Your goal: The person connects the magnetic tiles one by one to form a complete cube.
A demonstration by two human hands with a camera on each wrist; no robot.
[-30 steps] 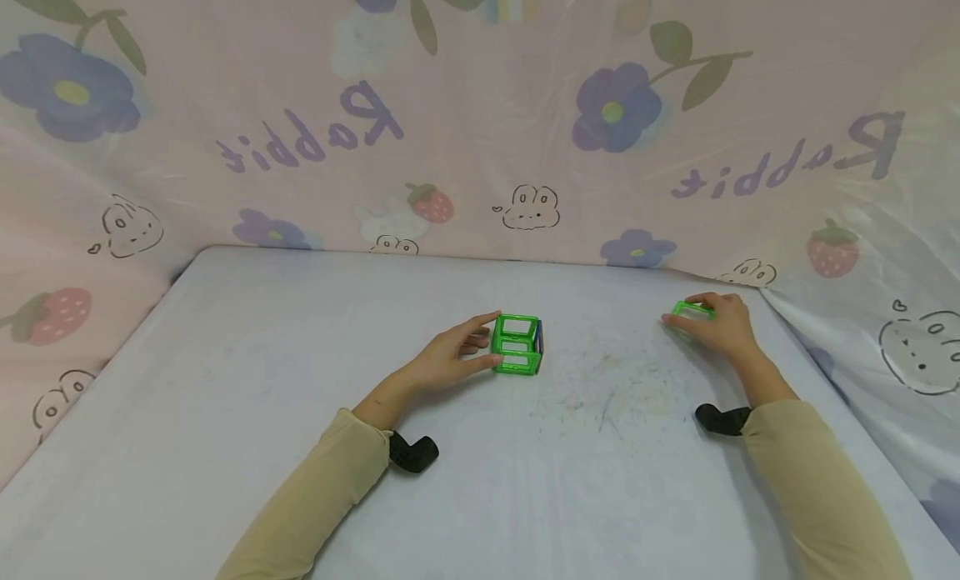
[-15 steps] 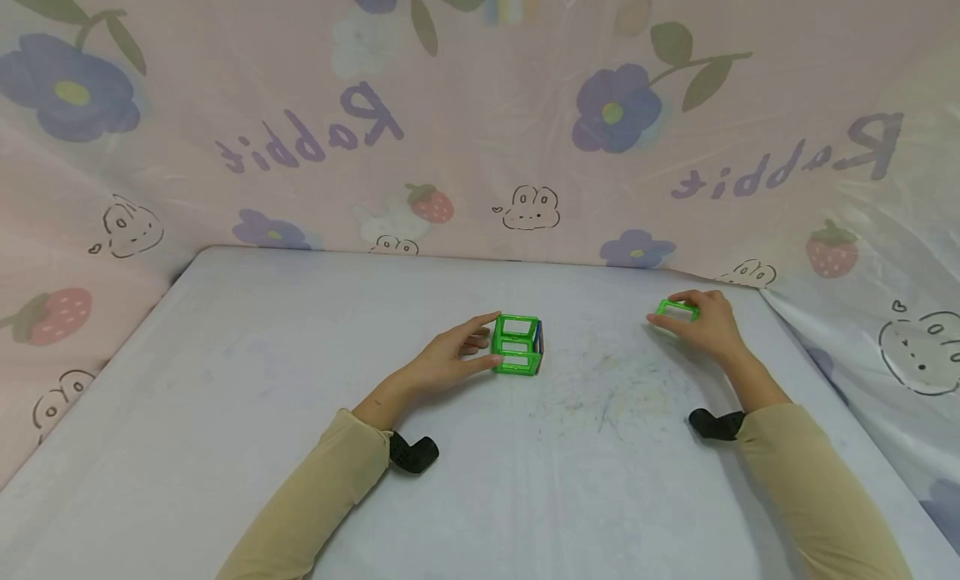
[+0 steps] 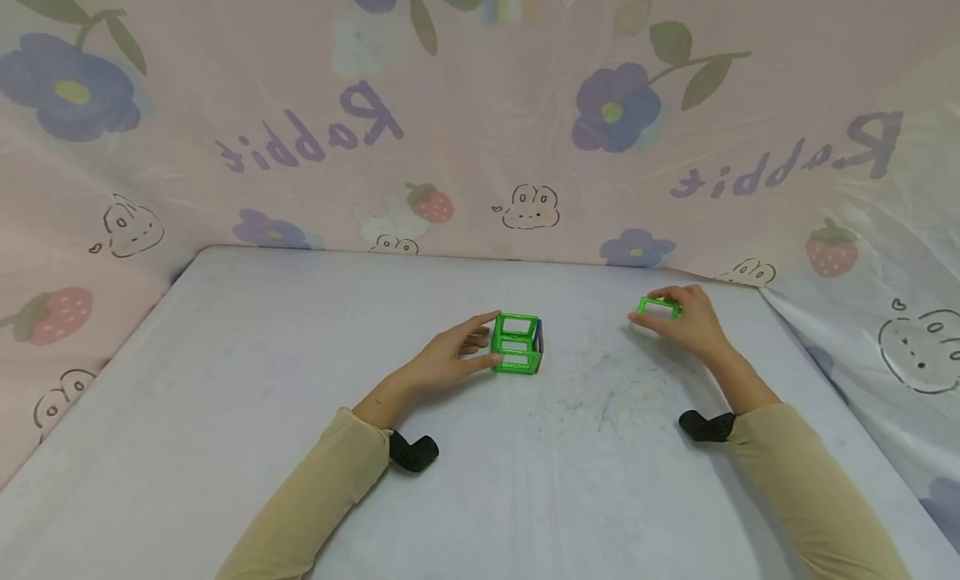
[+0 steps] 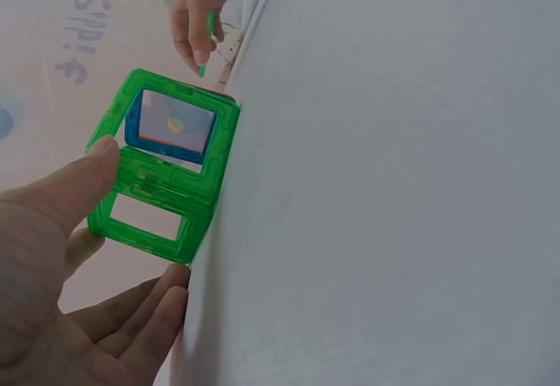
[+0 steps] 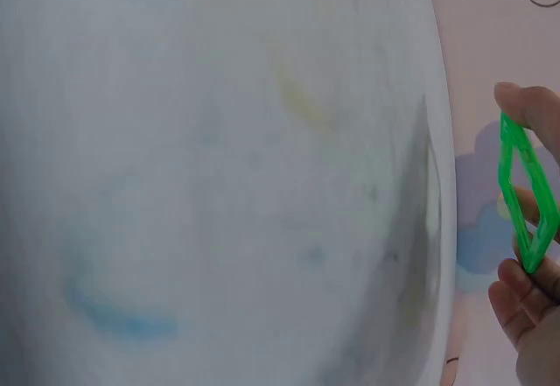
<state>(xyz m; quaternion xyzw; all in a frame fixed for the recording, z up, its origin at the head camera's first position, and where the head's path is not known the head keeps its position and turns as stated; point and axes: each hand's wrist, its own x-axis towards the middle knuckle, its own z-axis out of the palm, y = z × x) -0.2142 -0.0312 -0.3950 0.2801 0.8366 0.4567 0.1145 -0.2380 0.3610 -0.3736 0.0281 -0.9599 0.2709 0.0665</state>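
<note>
A small structure of green magnetic tiles [image 3: 517, 353] stands on the white table in the head view, with a blue tile [image 3: 539, 337] along its right side. My left hand [image 3: 442, 362] holds it from the left, thumb on the front edge. The left wrist view shows the thumb against the green frame [image 4: 162, 180] and the blue tile [image 4: 166, 150] through its window. Over the right part of the table, my right hand [image 3: 693, 322] pinches one loose green tile [image 3: 660, 302] between thumb and fingers. Close up, that tile [image 5: 535, 180] looks tilted.
The white table [image 3: 300, 330] carries faint coloured smudges [image 3: 607, 397] right of the structure. A pink printed cloth [image 3: 465, 130] rises behind and beside it. Black devices sit at the left wrist [image 3: 414, 452] and right wrist [image 3: 707, 426].
My right hand has moved left with the pinched green tile, bringing it closer to the structure. The left hand and the structure have stayed in place.
</note>
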